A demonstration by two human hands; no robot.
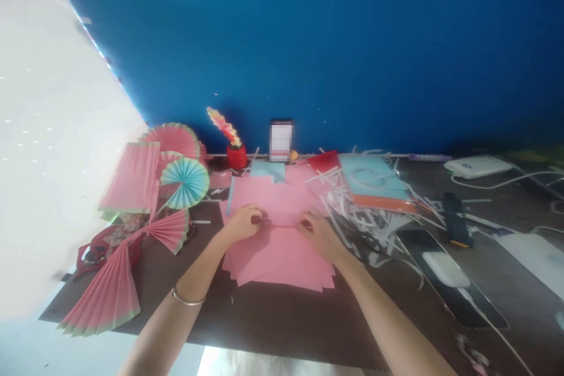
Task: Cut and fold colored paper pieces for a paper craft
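Note:
A pink paper sheet point(282, 205) lies over a spread stack of pink sheets point(282, 264), its near edge forming a straight line between my hands. My left hand point(245, 222) is closed, pinching the left part of that edge. At the right part, my right hand point(318, 231) is closed on the same sheet with bent fingers. Whether the edge is folded over is too blurred to tell. Behind the sheet rests a light blue paper piece point(267, 171).
Pleated pink fans point(106, 288) and a blue round fan point(185, 182) lie left. A red pot point(237, 156) and a propped phone point(281, 141) stand by the wall. White paper strips point(374, 226), light blue packs point(374, 179), a dark phone point(449, 276) and cables occupy the right.

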